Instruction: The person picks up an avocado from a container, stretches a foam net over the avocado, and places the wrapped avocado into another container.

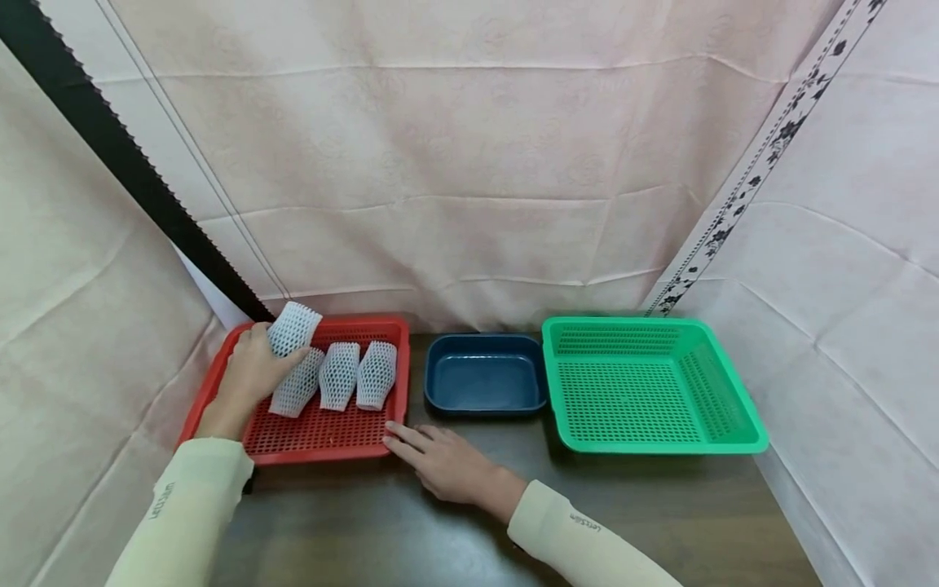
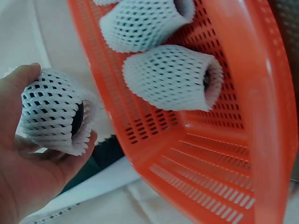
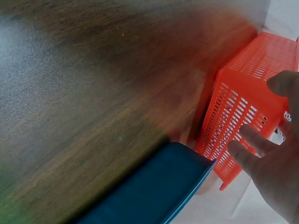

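My left hand (image 1: 253, 368) grips a white foam fruit net (image 1: 295, 328) over the far left part of the red basket (image 1: 326, 455). Something dark shows inside the net's opening in the left wrist view, where thumb and fingers curve around the held foam net (image 2: 49, 105). Three more foam nets lie side by side in the basket: a left one (image 1: 296, 387), a middle one (image 1: 339, 377) and a right one (image 1: 377, 377). At the basket's near right corner is my right hand (image 1: 456, 466), fingers extended and spread; whether they touch the rim I cannot tell.
A dark blue tray (image 1: 486, 409) stands between the red basket and a green basket (image 1: 663, 447) at the right. All sit on a dark wooden table (image 1: 352, 522). Pale cloth (image 1: 477, 147) hangs behind and on both sides.
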Motion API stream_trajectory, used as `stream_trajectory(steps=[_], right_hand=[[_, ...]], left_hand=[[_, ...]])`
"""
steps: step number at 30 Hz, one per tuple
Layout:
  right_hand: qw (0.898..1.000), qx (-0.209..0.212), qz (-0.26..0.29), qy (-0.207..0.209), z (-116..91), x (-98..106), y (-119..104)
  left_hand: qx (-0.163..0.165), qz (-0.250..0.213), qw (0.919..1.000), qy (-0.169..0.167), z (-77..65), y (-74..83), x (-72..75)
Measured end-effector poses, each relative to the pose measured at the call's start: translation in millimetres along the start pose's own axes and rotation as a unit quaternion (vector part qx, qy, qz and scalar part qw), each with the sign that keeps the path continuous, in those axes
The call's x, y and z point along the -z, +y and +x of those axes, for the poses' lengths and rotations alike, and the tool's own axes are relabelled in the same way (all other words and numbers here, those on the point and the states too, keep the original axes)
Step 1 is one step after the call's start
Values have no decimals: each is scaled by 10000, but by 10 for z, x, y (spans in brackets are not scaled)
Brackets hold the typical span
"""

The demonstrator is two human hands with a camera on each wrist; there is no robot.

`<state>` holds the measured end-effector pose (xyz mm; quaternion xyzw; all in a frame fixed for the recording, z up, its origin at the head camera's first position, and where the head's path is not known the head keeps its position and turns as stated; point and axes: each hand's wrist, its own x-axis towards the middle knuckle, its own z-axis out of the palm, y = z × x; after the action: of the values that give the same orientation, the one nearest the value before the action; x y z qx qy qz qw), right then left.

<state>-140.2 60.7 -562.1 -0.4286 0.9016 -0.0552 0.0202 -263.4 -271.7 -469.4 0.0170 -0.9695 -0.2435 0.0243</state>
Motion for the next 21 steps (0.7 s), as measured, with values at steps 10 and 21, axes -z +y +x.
stream_trajectory(steps=[10, 21], right_hand=[[9996, -40, 283, -67, -4, -52, 13], [9995, 54, 301, -124, 5, -72, 19]], left_hand=[[261, 692, 9973, 36, 77, -284, -13], [551, 1101, 9908, -562, 172, -537, -7]])
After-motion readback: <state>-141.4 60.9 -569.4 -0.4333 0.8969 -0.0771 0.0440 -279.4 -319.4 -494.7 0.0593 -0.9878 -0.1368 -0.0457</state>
